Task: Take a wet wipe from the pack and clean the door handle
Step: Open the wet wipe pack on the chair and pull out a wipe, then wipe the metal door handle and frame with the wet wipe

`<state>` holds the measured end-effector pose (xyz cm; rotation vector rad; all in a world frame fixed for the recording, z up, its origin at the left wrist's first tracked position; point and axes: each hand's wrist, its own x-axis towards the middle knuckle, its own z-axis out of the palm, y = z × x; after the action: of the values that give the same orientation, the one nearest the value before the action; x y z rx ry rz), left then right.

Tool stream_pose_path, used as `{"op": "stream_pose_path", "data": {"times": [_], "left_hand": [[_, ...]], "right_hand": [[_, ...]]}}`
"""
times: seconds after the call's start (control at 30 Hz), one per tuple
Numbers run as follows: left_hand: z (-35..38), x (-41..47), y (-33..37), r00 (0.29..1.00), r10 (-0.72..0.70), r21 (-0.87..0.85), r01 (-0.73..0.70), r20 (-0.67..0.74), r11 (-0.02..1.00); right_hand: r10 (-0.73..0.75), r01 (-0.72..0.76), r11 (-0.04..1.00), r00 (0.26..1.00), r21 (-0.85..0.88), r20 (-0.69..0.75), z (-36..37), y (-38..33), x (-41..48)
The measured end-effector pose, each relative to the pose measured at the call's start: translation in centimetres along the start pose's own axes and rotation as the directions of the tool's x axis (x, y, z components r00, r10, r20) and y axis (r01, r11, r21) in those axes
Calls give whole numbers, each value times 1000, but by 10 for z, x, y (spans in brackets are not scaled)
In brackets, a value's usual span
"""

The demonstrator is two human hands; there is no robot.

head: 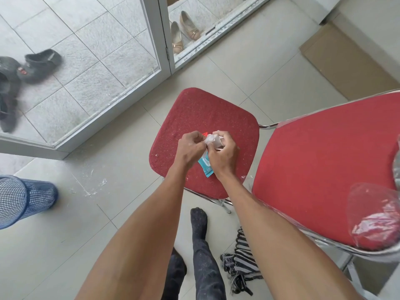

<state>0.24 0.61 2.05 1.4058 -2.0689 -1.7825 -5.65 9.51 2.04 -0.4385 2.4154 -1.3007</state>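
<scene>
I am holding a crumpled white wet wipe (213, 140) in both hands, right above the teal pack (205, 168).

My left hand (190, 148) is pinching the wipe's edge with curled fingers, and my right hand (223, 158) is curling its fingers round the wad from the 3 o'clock side. The pack is showing between my wrists at 6 o'clock of the wipe, over the red chair seat (194, 113); I cannot tell whether it is lying there or being lifted. A second red chair (313, 169) is standing at 3 o'clock. A blue mesh wastebasket (26, 200) is lying at 9 o'clock. Beige shoes (184, 33) are sitting at 12 o'clock beside the door frame (163, 40), and a striped cloth (242, 263) is lying at 5 o'clock.
</scene>
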Motion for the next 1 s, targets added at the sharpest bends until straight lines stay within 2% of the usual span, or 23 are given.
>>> {"op": "stream_pose_path", "data": {"times": [0.2,0.3,0.43,1.0], "left_hand": [[-12,-12,-3,999,-41,-32,41,-22,999],[-22,-18,-3,998,-60,-70,59,-18,996],[-38,-29,0,995,-97,-133,94,-17,987],[-147,-66,39,987,-82,-228,49,-138,973]], "right_hand": [[61,-61,998,995,-6,76,4,-6,-8],[31,-30,999,998,-26,48,10,-12,-15],[32,-31,999,994,-19,100,19,-22,-23],[-155,166,985,972,-50,175,48,-136,-52]]}}
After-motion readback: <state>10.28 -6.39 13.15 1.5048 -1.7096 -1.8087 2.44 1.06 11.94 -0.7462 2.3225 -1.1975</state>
